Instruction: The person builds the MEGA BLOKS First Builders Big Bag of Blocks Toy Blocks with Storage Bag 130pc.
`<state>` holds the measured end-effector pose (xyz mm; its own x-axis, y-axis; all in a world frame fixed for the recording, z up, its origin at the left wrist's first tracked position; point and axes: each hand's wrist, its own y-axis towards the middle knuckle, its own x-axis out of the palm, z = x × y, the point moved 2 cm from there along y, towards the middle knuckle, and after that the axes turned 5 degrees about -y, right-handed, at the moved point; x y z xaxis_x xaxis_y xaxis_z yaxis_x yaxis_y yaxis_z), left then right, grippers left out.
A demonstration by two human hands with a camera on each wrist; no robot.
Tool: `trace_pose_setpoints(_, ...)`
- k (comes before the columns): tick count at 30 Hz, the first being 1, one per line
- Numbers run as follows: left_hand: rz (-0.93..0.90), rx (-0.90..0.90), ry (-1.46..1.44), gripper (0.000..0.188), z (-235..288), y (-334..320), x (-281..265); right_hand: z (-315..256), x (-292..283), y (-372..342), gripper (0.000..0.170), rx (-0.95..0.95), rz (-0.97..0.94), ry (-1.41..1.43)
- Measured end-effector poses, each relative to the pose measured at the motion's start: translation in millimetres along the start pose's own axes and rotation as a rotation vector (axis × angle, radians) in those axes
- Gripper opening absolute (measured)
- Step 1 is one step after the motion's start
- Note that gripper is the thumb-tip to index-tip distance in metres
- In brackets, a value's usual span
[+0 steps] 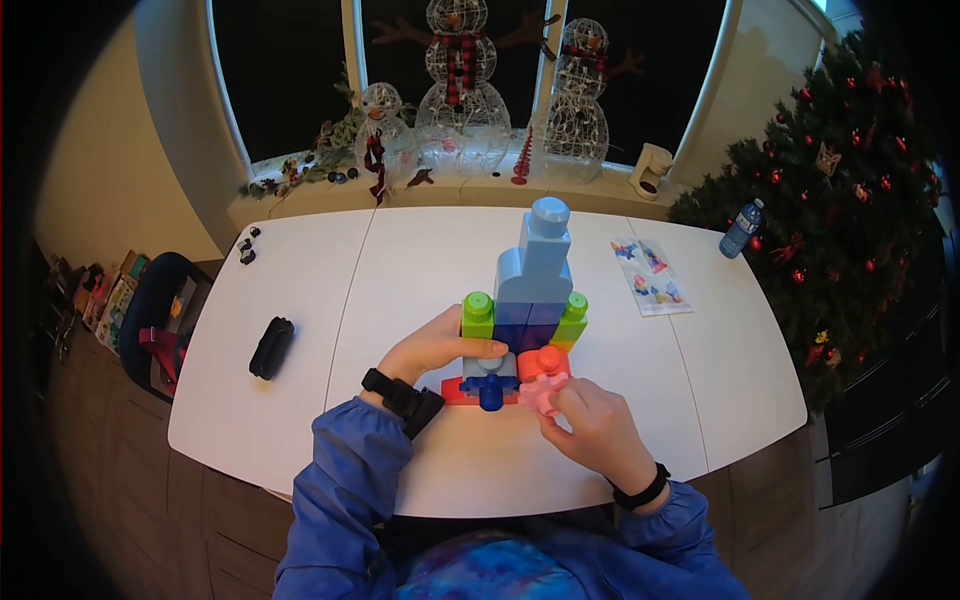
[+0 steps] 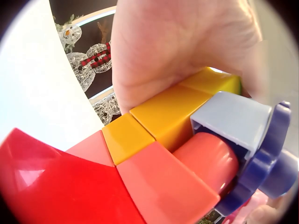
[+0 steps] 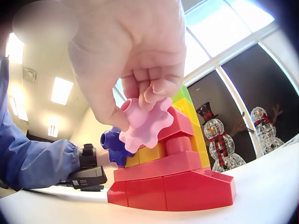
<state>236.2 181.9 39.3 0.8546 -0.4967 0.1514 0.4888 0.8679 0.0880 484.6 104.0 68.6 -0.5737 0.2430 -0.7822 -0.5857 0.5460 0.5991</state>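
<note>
A tall toy block build (image 1: 533, 287) stands on the white table, light blue at the top, green at both sides. Its base is made of red blocks (image 3: 173, 191) with yellow ones (image 2: 166, 114) above. My left hand (image 1: 432, 346) grips the build's left side, thumb across the grey block (image 2: 233, 116). On that block's front sits a dark blue gear (image 1: 490, 389). A pink gear (image 3: 147, 126) is pinched by its hub between the thumb and fingers of my right hand (image 1: 597, 425). It is right beside the blue gear, in front of the coral block (image 1: 543, 361).
A black case (image 1: 271, 348) lies to the left on the table (image 1: 400, 270). Small dark items (image 1: 248, 250) are at the far left corner. A picture sheet (image 1: 652, 277) and a water bottle (image 1: 741, 229) are at the right. Wire snowmen (image 1: 463, 120) line the window ledge; a decorated tree (image 1: 800, 220) stands right.
</note>
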Motion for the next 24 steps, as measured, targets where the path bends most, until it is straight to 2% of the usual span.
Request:
trace_pose_setpoints(3, 0.012, -0.015, 0.007, 0.057, 1, 0, 0, -1, -1, 3, 0.023, -0.014, -0.044, -0.022)
trace_pose_setpoints(15, 0.03, -0.031, 0.018, 0.059, 0, 5, -5, 3, 9, 8, 0.025, -0.043, 0.027, -0.072)
trace_pose_setpoints(18, 0.025, -0.014, 0.025, 0.058, 2, 7, -6, 5, 7, 8, 0.024, -0.027, -0.016, -0.092)
trace_pose_setpoints(21, 0.041, -0.042, 0.09, 0.059, 8, 5, -7, 16, 1, 5, 0.024, -0.002, -0.025, 0.078)
trace_pose_setpoints(24, 0.188, 0.092, 0.398, 0.059, 34, -8, 0, 35, -12, 3, 0.035, 0.272, 0.023, 0.237)
